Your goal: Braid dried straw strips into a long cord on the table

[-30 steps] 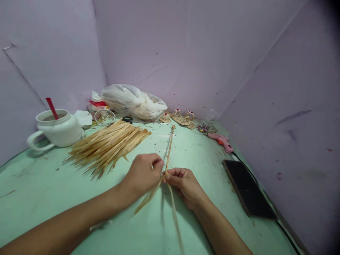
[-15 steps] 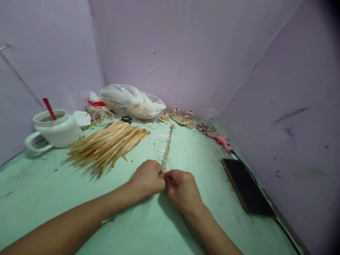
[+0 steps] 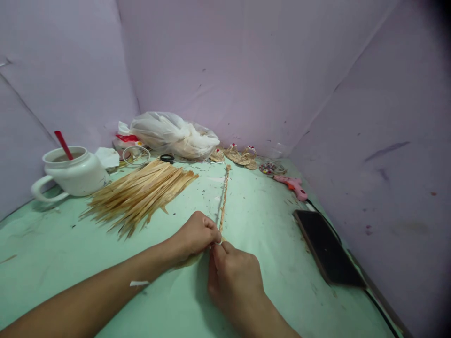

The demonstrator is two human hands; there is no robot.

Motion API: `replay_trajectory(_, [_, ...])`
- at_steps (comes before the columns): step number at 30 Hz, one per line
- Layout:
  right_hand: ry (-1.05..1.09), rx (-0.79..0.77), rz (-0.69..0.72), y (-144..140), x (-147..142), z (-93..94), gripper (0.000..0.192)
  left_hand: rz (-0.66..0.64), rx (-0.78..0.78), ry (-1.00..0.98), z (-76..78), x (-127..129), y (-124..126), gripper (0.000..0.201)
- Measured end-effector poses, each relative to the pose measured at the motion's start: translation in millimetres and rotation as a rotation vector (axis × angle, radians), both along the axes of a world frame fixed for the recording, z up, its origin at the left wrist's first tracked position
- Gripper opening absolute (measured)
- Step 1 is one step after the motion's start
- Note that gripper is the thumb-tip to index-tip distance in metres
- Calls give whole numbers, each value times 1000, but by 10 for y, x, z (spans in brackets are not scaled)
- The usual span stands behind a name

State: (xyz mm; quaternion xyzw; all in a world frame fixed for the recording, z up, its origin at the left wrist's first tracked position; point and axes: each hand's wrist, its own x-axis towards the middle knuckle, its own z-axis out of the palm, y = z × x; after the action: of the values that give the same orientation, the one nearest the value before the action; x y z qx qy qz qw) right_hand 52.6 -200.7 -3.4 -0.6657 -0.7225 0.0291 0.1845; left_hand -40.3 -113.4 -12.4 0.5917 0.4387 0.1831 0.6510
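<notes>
A thin braid of straw-coloured fibre (image 3: 224, 197) runs straight away from me along the green table (image 3: 268, 263). Its near end lies between my fingers. My left hand (image 3: 199, 234) is closed, pinching the braid from the left. Just below and to the right, my right hand (image 3: 236, 272) is also closed, its thumb and fingertips at the same end, close to the left fingertips. A pale bit of strand shows between them; the rest of that end is hidden by the hands. To the left lies a spread bundle of dry fibre strips (image 3: 141, 197).
At left stands a white mug (image 3: 75, 171) with a red stick. A plastic bag (image 3: 176, 136), black-handled scissors (image 3: 167, 158) and woven pieces (image 3: 241, 156) lie along the back. A pink glue gun (image 3: 292, 187) and a dark phone (image 3: 329, 249) are on the right.
My right hand has shifted down and left, turning beneath the left fingertips. My left hand has tilted slightly, its fingers still at the braid. The braid's far end stays in place.
</notes>
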Motion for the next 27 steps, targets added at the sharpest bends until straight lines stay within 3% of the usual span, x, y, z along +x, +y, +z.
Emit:
replay_trajectory(3, [257, -84, -6, 39, 125, 103, 20, -23, 1, 13, 66, -7, 16, 4])
replay_trajectory(5, [515, -80, -108, 115, 242, 167, 29, -36, -6, 36, 109, -14, 22, 5])
replay_trajectory(8, [977, -87, -288, 252, 347, 199, 24, -61, -18, 50, 158, -22, 18, 10])
replay_trajectory(10, [1283, -287, -303, 317, 339, 179, 20, -89, -21, 28, 167, -30, 17, 12])
replay_trajectory(12, [1454, -508, -278, 347, 292, 141, 19, -116, 0, 6, 148, -43, 25, 13])
replay_trajectory(14, [1429, -596, -284, 353, 253, 87, 13, -146, 31, 13, 107, -60, 40, 12])
replay_trajectory(16, [1293, -557, -304, 355, 247, 17, 11, -171, 98, 83, 59, -76, 51, 10])
replay_trajectory(20, [1089, -460, -266, 373, 296, -121, 12, -208, 426, 316, 22, -99, 41, 14])
replay_trajectory(23, [1107, -465, -246, 384, 309, -160, 12, -211, 564, 477, 89, -114, 25, 19])
replay_trajectory(27, [1177, -484, -265, 375, 273, -114, 10, -216, 608, 597, 258, -133, -29, 20])
